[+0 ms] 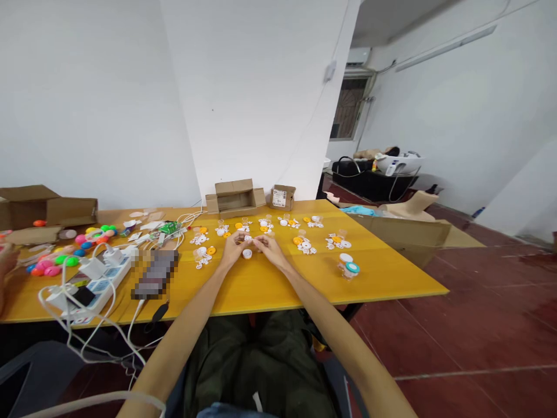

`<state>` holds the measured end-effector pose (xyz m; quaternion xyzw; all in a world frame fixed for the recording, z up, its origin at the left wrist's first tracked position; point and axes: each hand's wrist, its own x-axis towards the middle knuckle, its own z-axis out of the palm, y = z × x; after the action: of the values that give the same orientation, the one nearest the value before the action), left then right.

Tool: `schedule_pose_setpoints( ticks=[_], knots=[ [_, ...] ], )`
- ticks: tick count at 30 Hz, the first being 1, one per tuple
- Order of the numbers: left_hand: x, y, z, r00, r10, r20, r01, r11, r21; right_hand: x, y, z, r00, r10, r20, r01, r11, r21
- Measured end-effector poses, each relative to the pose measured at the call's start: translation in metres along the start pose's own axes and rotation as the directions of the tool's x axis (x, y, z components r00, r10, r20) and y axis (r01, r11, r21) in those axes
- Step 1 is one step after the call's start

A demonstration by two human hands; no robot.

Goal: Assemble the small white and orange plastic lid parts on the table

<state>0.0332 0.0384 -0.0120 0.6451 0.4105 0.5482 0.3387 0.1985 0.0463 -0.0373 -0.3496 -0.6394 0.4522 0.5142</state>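
My left hand (234, 247) and my right hand (268, 246) are close together over the yellow table, fingertips pinched. Between them is a small white plastic piece (248, 238), partly covered by the fingers. Just below it on the table sits a small round white cup-like part (247, 253). Around my hands lie small groups of white, gear-like discs with orange round parts; one group (306, 247) is to the right and another (203, 255) to the left. Further right stand clear jars, one with a teal lid (351, 269).
An open cardboard box (235, 198) and a smaller box (282, 197) stand against the wall. At left are a power strip (98, 284) with tangled white cables, a phone (155, 274), a green circuit board (170, 227) and colourful balls (52, 264). Part of another person's hand (5, 255) shows at the left edge.
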Motion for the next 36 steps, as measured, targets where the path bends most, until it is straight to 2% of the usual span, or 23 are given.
schedule_pose_setpoints(
  ticks=[6, 14, 18, 23, 27, 31, 36],
  knots=[
    [-0.0024, 0.0009, 0.0053, 0.997, -0.023, 0.079, 0.021, 0.999, 0.026, 0.0011, 0.0022, -0.0026, 1.0, 0.007, 0.023, -0.008, 1.0, 0.004],
    [-0.003, 0.002, 0.0052, 0.986, -0.064, 0.153, 0.076, 0.994, -0.073, -0.0003, -0.0016, -0.003, 0.998, 0.026, -0.058, -0.029, 0.999, -0.046],
    [-0.0039, 0.0017, 0.0033, 0.99, -0.077, 0.118, 0.089, 0.991, -0.101, -0.0008, -0.0026, -0.0012, 0.998, -0.018, -0.054, 0.009, 0.988, -0.157],
    [-0.0062, 0.0023, 0.0021, 0.989, -0.08, 0.127, 0.096, 0.988, -0.124, 0.0005, -0.0006, -0.0014, 0.993, -0.115, -0.038, 0.095, 0.932, -0.35],
    [-0.0064, 0.003, 0.0014, 0.986, -0.103, 0.129, 0.122, 0.982, -0.145, 0.0009, 0.0017, -0.0022, 0.991, -0.135, -0.016, 0.116, 0.903, -0.414],
    [-0.0069, 0.0046, 0.0011, 0.982, -0.125, 0.142, 0.149, 0.973, -0.176, 0.0009, 0.0028, -0.0022, 0.993, -0.117, 0.0, 0.107, 0.902, -0.418],
    [-0.0076, 0.0084, 0.0014, 0.98, -0.123, 0.159, 0.154, 0.968, -0.198, 0.0016, 0.003, -0.0026, 0.996, -0.085, 0.017, 0.086, 0.939, -0.334]
  ],
)
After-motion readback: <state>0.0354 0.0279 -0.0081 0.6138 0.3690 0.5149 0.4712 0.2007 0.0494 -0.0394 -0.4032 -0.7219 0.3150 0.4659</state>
